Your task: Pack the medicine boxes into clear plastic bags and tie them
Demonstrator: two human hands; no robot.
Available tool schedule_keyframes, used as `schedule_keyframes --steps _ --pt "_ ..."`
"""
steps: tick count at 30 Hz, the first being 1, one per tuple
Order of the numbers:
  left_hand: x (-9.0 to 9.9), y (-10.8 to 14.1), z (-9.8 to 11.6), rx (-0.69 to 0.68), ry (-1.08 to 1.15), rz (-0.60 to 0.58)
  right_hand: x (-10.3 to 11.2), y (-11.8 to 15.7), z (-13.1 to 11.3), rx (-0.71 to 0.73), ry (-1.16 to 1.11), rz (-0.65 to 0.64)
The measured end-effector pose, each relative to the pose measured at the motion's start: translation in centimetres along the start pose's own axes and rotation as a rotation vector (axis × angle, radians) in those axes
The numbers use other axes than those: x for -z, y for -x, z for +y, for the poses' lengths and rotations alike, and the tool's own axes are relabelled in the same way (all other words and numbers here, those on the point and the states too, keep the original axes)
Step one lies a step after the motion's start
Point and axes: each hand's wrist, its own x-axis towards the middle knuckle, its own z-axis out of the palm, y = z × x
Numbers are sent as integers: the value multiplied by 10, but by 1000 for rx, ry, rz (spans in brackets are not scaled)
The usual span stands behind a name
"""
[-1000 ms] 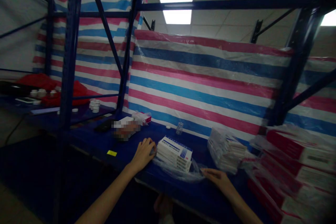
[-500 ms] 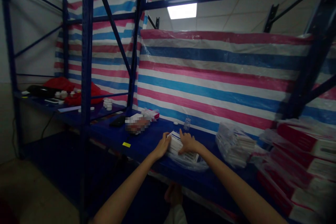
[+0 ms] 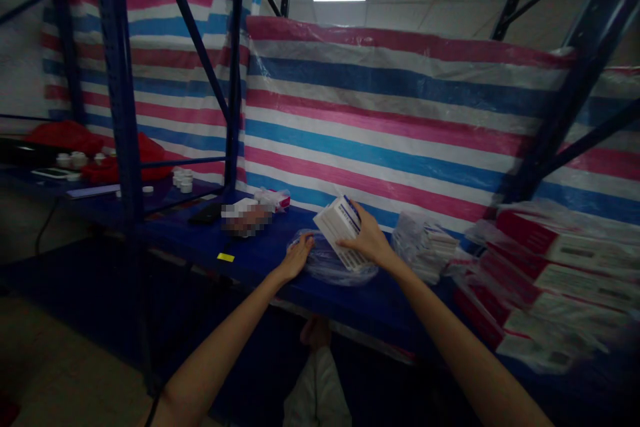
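Note:
My right hand [image 3: 367, 237] grips a stack of white boxes [image 3: 336, 230] with dark print, tilted up above the blue shelf [image 3: 200, 243]. Beneath the boxes a crumpled clear plastic bag [image 3: 320, 265] lies on the shelf. At the left side of that bag, my left hand [image 3: 299, 257] has its fingers curled on the plastic, apart from the boxes. The lower end of the boxes overlaps the bag in view; whether it is still inside the bag's mouth I cannot tell.
To the right stand more bagged white boxes [image 3: 435, 247] and a pile of red-and-white boxes [image 3: 545, 280] in plastic. A yellow label [image 3: 226, 257] marks the shelf edge. Blue uprights [image 3: 120, 167] frame the left, with small white jars [image 3: 183, 180] beyond.
My right hand has lifted and tilted the boxes up from the bag. My left hand has left the boxes for the plastic. The view has shifted down and right.

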Motion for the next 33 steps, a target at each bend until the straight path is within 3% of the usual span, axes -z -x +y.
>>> schedule_keyframes --steps 5,8,11,15,19,22,25,28,31,33 --pt "9 8 10 -115 -679 204 32 -21 11 -86 -148 183" --pt "14 10 23 -214 -852 218 37 -28 15 -138 -118 240" --pt "9 15 43 -322 -828 185 33 -28 19 -208 91 175" --pt "-24 22 70 -448 -674 70 15 -22 40 -372 393 -61" --pt "-65 8 75 -306 -574 -21 -10 -16 72 -567 449 -252" --pt "-74 -15 68 -101 -387 -75 -23 -10 86 -583 467 -244" --pt "-56 -34 63 76 58 -55 -24 2 83 -403 411 11" --pt "-18 -36 63 112 341 -36 -18 21 68 -240 207 253" --pt "20 -22 72 90 623 -51 -15 42 46 -187 -135 236" --pt "35 -9 81 82 801 -74 -17 52 27 -185 -380 181"
